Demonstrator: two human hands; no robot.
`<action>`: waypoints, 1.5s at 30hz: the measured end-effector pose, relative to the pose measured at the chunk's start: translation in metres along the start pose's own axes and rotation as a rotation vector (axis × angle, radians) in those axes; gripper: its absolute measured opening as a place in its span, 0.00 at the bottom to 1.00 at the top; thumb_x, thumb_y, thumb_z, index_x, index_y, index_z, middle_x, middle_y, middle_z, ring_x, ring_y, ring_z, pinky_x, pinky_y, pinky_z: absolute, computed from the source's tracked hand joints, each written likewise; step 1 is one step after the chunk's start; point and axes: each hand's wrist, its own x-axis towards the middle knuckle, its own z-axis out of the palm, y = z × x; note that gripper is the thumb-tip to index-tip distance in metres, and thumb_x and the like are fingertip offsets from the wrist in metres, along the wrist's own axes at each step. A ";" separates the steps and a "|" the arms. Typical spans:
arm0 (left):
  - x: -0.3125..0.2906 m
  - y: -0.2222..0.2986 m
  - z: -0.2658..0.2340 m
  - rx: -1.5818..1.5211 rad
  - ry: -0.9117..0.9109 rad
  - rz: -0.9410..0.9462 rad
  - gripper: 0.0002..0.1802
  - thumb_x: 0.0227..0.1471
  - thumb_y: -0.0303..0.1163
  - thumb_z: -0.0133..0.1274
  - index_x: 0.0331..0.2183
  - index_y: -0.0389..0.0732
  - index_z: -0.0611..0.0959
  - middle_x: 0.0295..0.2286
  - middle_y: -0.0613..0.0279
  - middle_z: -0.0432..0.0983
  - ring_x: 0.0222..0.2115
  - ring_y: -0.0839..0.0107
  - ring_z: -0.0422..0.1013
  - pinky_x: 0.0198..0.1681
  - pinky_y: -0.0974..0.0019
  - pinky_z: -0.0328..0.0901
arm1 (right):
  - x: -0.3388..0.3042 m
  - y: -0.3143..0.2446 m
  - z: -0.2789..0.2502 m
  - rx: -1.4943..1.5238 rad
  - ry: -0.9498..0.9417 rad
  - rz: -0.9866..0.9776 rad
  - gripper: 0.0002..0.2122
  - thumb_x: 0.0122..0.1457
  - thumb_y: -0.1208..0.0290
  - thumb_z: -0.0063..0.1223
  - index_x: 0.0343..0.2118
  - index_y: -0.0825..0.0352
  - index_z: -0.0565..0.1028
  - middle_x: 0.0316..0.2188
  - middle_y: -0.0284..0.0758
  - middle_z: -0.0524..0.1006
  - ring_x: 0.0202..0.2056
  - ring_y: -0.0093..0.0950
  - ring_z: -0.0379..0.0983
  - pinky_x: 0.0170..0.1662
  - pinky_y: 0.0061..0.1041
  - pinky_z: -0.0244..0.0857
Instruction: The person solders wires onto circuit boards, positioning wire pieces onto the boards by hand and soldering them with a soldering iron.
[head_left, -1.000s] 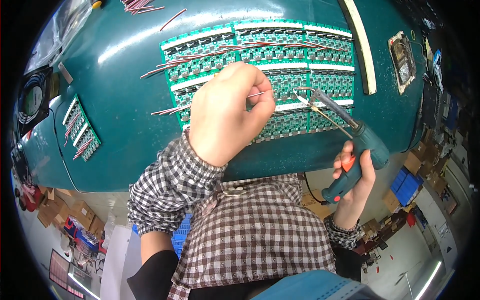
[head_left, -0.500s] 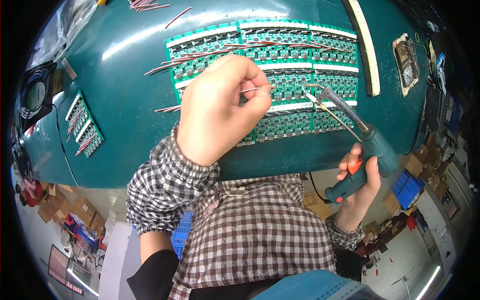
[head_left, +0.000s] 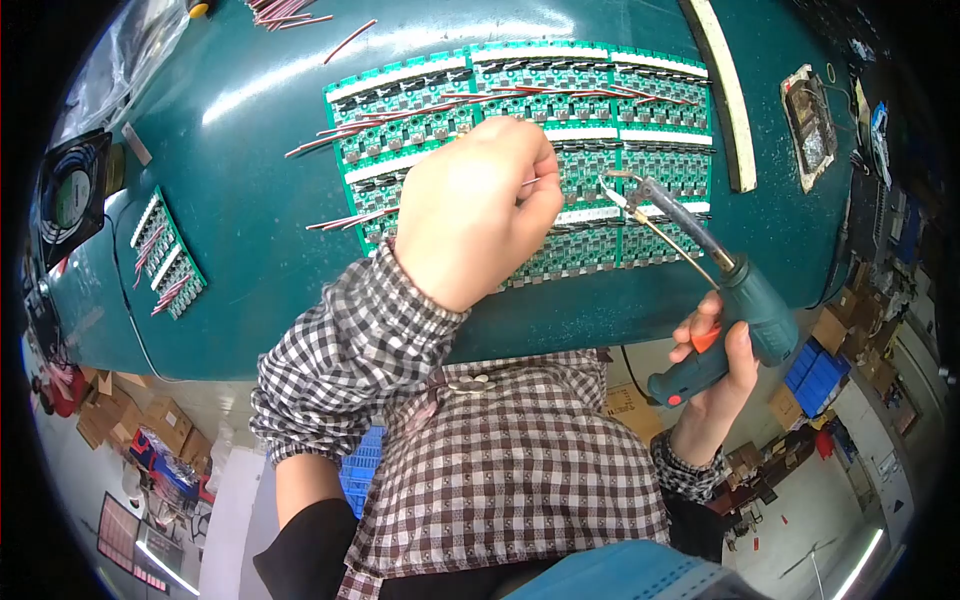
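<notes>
Over the middle of a panel of green circuit boards [head_left: 665, 175], my left hand [head_left: 480, 215] is closed in a pinch on a thin wire [head_left: 531, 182]. Most of that wire is hidden by the fingers. My right hand [head_left: 725, 350] grips a dark green trigger-type soldering gun [head_left: 765, 315] with a red trigger. Its tip and the thin feed tube [head_left: 665, 238] beside it meet just above the boards, a short way right of my left fingers. Red and white wires [head_left: 430, 105] lie across the board rows.
A smaller board piece with wires [head_left: 168, 255] lies at the left, near a black fan [head_left: 75, 195]. Loose wires [head_left: 285, 12] lie at the far edge. A pale strip [head_left: 725, 90] and a worn metal tray [head_left: 808, 130] lie on the right.
My left hand has moved right with the wire, closer to the soldering tip. The soldering gun has hardly moved.
</notes>
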 end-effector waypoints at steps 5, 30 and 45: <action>0.000 -0.001 0.002 0.105 0.019 0.018 0.04 0.38 0.21 0.52 0.22 0.40 0.75 0.18 0.64 0.67 0.18 0.73 0.66 0.21 0.72 0.62 | -0.001 -0.003 0.008 -0.050 0.065 0.024 0.18 0.55 0.64 0.50 0.39 0.77 0.69 0.25 0.39 0.72 0.28 0.32 0.76 0.25 0.23 0.75; 0.004 0.004 0.010 0.176 0.042 -0.011 0.05 0.36 0.22 0.54 0.20 0.40 0.74 0.16 0.65 0.67 0.17 0.71 0.66 0.20 0.69 0.62 | -0.005 -0.010 0.021 -0.289 0.150 0.009 0.18 0.50 0.67 0.55 0.37 0.79 0.71 0.23 0.40 0.74 0.26 0.32 0.75 0.27 0.26 0.73; 0.004 0.005 0.011 0.199 0.040 -0.016 0.05 0.35 0.22 0.55 0.21 0.40 0.74 0.17 0.64 0.67 0.17 0.69 0.67 0.20 0.69 0.62 | -0.001 -0.012 0.019 -0.376 0.085 0.051 0.21 0.53 0.63 0.52 0.41 0.78 0.69 0.27 0.41 0.72 0.27 0.31 0.74 0.24 0.23 0.73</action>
